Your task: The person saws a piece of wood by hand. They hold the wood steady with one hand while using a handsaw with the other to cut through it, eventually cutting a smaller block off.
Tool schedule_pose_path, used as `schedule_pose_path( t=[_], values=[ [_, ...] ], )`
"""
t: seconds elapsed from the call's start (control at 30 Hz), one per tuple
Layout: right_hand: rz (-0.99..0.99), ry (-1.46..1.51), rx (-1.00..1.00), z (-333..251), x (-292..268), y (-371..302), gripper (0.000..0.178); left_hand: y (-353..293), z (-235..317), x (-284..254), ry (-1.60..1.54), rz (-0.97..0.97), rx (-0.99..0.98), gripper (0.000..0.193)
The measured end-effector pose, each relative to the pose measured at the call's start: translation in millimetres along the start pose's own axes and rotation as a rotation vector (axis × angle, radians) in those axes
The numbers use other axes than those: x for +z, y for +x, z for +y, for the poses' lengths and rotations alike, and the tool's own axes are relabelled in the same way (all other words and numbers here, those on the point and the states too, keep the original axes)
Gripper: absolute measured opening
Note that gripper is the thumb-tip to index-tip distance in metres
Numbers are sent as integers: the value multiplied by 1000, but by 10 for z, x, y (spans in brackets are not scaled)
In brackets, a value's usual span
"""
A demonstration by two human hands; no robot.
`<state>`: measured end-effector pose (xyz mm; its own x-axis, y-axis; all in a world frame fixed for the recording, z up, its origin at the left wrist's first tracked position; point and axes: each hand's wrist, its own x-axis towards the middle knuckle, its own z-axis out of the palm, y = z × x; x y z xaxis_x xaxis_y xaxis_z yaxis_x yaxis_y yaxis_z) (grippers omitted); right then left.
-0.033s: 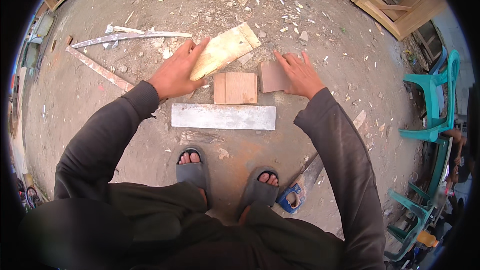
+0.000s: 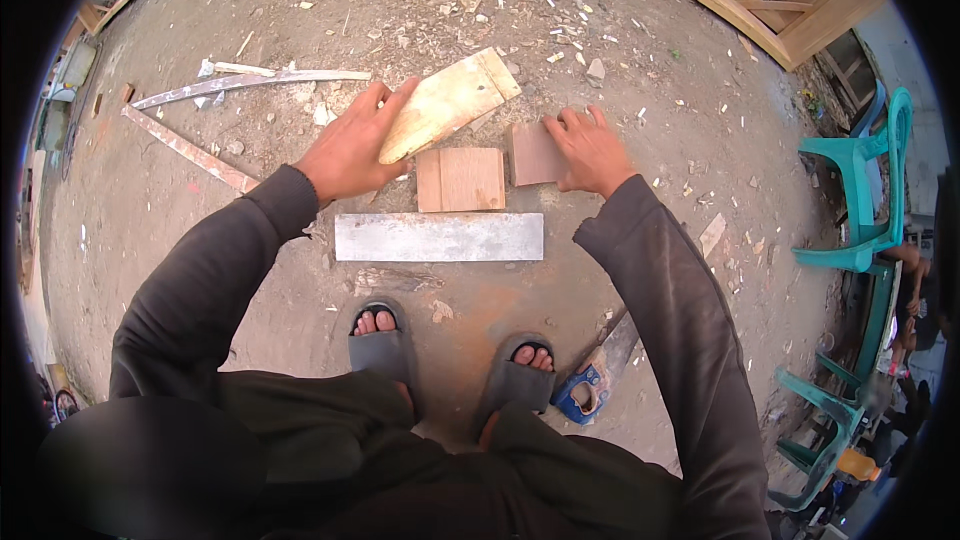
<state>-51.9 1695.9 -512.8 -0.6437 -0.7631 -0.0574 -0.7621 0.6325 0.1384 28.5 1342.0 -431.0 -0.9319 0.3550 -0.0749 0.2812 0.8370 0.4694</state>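
Note:
My left hand (image 2: 352,142) is closed on the near left end of a pale yellowish wooden board (image 2: 452,102), which slants up to the right with a line across its far end. My right hand (image 2: 592,152) has its fingers bent over the right side of a brown wooden block (image 2: 534,152); its thumb is mostly hidden. Between the hands sits a lighter wooden block (image 2: 461,180) with a groove line near its left side. Just nearer to me, a flat grey-white bar (image 2: 439,237) lies crosswise on the ground.
Two long thin strips (image 2: 190,148) form a V at the left. A blue-handled saw (image 2: 583,393) lies by my right sandal (image 2: 521,380). Green plastic chairs (image 2: 850,255) stand at the right, near another person's arm (image 2: 912,305). A wooden frame (image 2: 790,0) stands far right; wood chips litter the dirt.
My right hand's fingers have bent in closer over the brown block. My left hand keeps hold of the pale board. The whole view has shifted slightly.

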Motion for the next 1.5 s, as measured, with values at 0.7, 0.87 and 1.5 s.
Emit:
schedule_pose_path(
  t=[0.7, 0.87, 1.5],
  values=[
    [17, 342, 54, -1038, -183, 349, 102, 411, -441, 47, -82, 71, 13, 103],
    [-178, 388, 67, -1056, -189, 334, 104, 243, -332, -114, -62, 67, -47, 102],
    [-229, 487, 762, -1226, -234, -1736, 120, 469, 47, 192, -69, -5, 111, 103]
  ],
)
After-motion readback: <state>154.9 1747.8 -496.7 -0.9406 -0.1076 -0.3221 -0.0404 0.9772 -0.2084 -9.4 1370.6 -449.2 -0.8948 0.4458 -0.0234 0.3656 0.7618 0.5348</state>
